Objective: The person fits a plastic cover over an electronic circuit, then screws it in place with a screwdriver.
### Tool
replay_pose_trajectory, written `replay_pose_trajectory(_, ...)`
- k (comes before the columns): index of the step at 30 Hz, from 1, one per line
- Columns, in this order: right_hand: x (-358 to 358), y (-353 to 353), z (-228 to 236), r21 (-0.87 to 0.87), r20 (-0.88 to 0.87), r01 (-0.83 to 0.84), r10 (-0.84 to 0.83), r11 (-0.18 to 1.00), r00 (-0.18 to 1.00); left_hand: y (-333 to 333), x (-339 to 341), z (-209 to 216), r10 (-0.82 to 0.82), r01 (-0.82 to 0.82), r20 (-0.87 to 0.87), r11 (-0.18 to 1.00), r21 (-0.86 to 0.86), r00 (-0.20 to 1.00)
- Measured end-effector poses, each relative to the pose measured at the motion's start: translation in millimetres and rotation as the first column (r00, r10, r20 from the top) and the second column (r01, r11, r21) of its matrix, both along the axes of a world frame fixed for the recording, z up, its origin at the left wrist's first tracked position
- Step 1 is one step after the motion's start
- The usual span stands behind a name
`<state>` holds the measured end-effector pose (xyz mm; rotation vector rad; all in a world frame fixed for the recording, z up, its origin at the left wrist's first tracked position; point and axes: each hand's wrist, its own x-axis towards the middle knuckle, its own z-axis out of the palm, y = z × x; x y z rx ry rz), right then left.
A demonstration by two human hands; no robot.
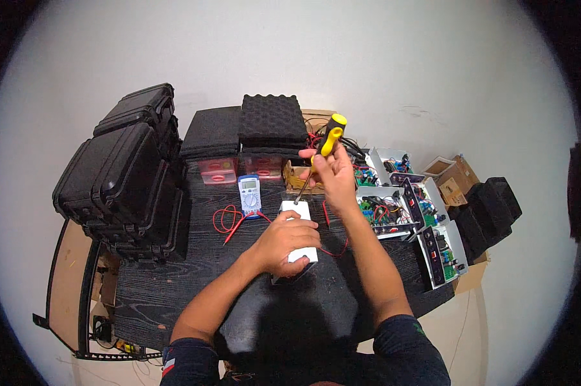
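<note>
A white box-shaped case (293,207) lies on the dark table in front of me. My left hand (289,242) is wrapped over its top and grips it. Above the case's far end, my right hand (332,175) holds a yellow and black screwdriver (332,136), tilted with its handle up. The screwdriver's tip meets the far end of the case; any screw there is too small to make out. Just left of the case lies a blue-rimmed multimeter (250,195), with red test leads (236,228) beside it.
Black hard cases (113,174) are stacked at the left. Black foam sheets (272,122) and red-fronted drawers (218,171) stand at the back. Several open white cases with circuit boards (385,211) fill the right side of the table (155,289), near black foam blocks (490,209) and a cardboard box (461,183).
</note>
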<state>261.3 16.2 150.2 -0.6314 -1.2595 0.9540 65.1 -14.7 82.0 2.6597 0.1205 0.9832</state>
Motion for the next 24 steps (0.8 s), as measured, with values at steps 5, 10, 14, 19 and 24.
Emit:
replay_pose_trajectory(5,-2,1,-3,-0.013,-0.01,0.005,-0.005,1.0,1.0,1,2,-2,-0.001,0.001,-0.012,1.0,-0.006,1.0)
replay_pose_trajectory(10,-6,-4,2,-0.009,0.046,0.062,-0.062,0.998,0.997,2,1,-3,0.0,0.0,-0.008,1.0,0.009,1.0)
replay_pose_trajectory(14,1,3,-2,-0.041,-0.07,-0.1,0.097,0.994,0.993,0,1,2,0.002,-0.002,0.01,0.999,0.039,1.0)
replay_pose_trajectory(19,-8,-6,0,0.003,0.023,-0.002,0.002,1.0,1.0,1,0,-2,-0.001,0.001,0.001,1.0,0.011,1.0)
replay_pose_trajectory(24,-1,-6,2,-0.015,-0.042,-0.081,0.08,0.997,0.996,0,0,-1,0.0,0.0,-0.002,1.0,0.012,1.0)
